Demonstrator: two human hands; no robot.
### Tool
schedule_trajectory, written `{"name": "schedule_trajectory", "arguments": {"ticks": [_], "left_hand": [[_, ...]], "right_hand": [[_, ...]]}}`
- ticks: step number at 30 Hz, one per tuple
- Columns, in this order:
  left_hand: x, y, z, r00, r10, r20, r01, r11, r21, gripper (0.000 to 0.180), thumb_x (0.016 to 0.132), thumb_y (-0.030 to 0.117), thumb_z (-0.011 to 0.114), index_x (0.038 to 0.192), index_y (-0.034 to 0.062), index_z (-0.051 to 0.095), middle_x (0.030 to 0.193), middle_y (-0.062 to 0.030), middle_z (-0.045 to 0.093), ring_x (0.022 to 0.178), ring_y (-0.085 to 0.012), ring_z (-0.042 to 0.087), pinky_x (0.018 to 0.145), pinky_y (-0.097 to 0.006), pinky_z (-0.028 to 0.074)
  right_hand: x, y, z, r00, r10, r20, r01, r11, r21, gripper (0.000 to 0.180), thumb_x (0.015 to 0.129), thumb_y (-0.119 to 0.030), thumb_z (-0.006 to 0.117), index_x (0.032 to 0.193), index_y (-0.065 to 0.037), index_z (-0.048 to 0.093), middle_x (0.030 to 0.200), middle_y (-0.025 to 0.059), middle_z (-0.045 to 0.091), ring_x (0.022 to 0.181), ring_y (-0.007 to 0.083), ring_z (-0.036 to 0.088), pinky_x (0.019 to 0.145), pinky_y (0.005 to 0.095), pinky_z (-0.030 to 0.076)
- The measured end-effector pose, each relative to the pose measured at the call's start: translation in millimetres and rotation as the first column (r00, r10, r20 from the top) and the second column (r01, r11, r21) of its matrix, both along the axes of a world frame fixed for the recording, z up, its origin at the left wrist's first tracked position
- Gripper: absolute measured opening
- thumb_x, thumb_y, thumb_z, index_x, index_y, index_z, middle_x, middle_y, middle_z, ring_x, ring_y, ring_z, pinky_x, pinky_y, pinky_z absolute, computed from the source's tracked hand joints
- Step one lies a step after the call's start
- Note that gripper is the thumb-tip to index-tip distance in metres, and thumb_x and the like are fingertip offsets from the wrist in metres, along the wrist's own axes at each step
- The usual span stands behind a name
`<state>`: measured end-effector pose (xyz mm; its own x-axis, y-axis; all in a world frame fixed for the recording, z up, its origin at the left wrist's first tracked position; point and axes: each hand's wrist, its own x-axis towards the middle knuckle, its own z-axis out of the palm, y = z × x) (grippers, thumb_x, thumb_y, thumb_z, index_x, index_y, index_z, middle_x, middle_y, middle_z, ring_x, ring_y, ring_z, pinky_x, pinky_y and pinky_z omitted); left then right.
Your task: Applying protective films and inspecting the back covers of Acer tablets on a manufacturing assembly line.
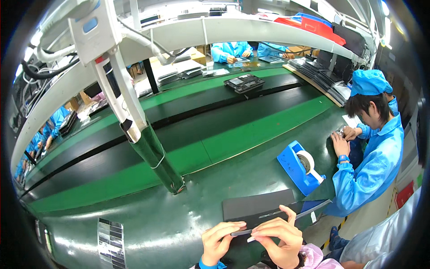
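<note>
A thin, dark, glossy flat panel (304,208) with a grey edge is tilted up in front of me, nearly edge-on. My left hand (217,242) pinches its left end between fingers and thumb. Along the same edge, my right hand (280,237) has thumb and fingers closed on a small white piece (251,239) close to the panel, one finger raised above it. Whether that piece is stuck to the panel I cannot tell. Just beyond the panel a dark grey flat sheet (251,205) lies on the green bench (197,190).
A blue tape dispenser (298,168) stands to the right, near a co-worker in blue (371,152). A strip of dark rectangles (111,242) lies at left. A wrapped post (161,159) rises from the bench. An opened electronic device (244,83) rests on the conveyor belt (201,119). Dark panels (322,78) are stacked far right.
</note>
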<state>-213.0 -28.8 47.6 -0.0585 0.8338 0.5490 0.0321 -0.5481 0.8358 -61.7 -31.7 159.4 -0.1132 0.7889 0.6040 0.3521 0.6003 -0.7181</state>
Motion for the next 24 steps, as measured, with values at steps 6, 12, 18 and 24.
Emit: {"name": "schedule_trajectory", "arguments": {"ticks": [6, 12, 18, 24], "left_hand": [[1.0, 0.7, 1.0, 1.000, 0.011, -0.013, -0.011, 1.000, 0.010, 0.024, 0.074, -0.009, 0.053, 0.093, 0.0020, 0.062, 0.093, -0.0144, 0.067, 0.083, -0.0264, 0.067, 0.068, -0.030, 0.055], [-1.0, 1.3, -1.6, 0.999, 0.019, -0.049, -0.019, 1.000, 0.007, 0.025, 0.074, -0.009, 0.054, 0.094, 0.0031, 0.062, 0.093, -0.0131, 0.067, 0.083, -0.0255, 0.067, 0.068, -0.029, 0.055], [0.9, 0.2, 2.4, 0.999, 0.018, -0.039, -0.018, 1.000, 0.015, 0.022, 0.075, -0.008, 0.054, 0.093, 0.0027, 0.062, 0.093, -0.0131, 0.067, 0.083, -0.0255, 0.067, 0.068, -0.030, 0.055], [1.8, -1.7, 4.3, 0.998, 0.039, -0.051, -0.039, 0.999, 0.001, 0.018, 0.077, -0.006, 0.053, 0.091, 0.0007, 0.062, 0.092, -0.0143, 0.067, 0.082, -0.0261, 0.067, 0.067, -0.030, 0.055]], "right_hand": [[3.9, 7.6, -8.7, 0.974, 0.012, 0.224, -0.023, 0.999, 0.048, 0.015, 0.068, -0.007, 0.072, 0.080, -0.007, 0.064, 0.071, 0.0032, 0.063, 0.064, 0.0153, 0.058, 0.089, 0.0409, 0.036], [10.2, 14.5, -4.7, 0.947, 0.132, 0.293, -0.095, 0.986, -0.137, 0.017, 0.066, -0.008, 0.074, 0.079, -0.009, 0.063, 0.077, 0.0007, 0.064, 0.070, 0.0161, 0.058, 0.090, 0.0395, 0.036], [24.0, 35.1, 6.7, 0.829, 0.382, 0.409, -0.360, 0.923, -0.133, 0.010, 0.073, -0.004, 0.067, 0.080, -0.008, 0.061, 0.076, -0.0018, 0.061, 0.072, 0.0151, 0.058, 0.091, 0.0389, 0.038], [20.6, 45.0, 15.4, 0.702, 0.487, 0.520, -0.446, 0.869, -0.214, 0.012, 0.077, 0.002, 0.054, 0.086, -0.006, 0.053, 0.077, 0.0029, 0.052, 0.076, 0.0190, 0.055, 0.096, 0.0436, 0.031]]}}
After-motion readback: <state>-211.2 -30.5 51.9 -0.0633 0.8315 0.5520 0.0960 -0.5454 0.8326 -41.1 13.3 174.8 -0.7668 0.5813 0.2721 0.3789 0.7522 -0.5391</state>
